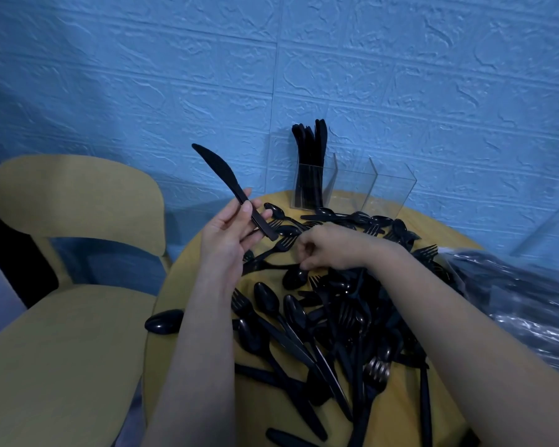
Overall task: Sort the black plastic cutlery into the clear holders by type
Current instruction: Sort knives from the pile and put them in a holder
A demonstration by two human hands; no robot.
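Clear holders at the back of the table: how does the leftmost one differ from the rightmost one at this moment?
The leftmost holder has black knives standing upright in it, their ends rising above its rim; the rightmost holder looks empty. The leftmost sits nearer the left hand, which holds a knife. Both are clear, square-sided and upright.

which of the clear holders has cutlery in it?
The leftmost holder: knives stand upright in it. The two holders to its right show nothing inside.

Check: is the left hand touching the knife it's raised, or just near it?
Touching. The head view shows the left hand with thumb and fingers pinching the handle of the knife, lifted clear of the pile.
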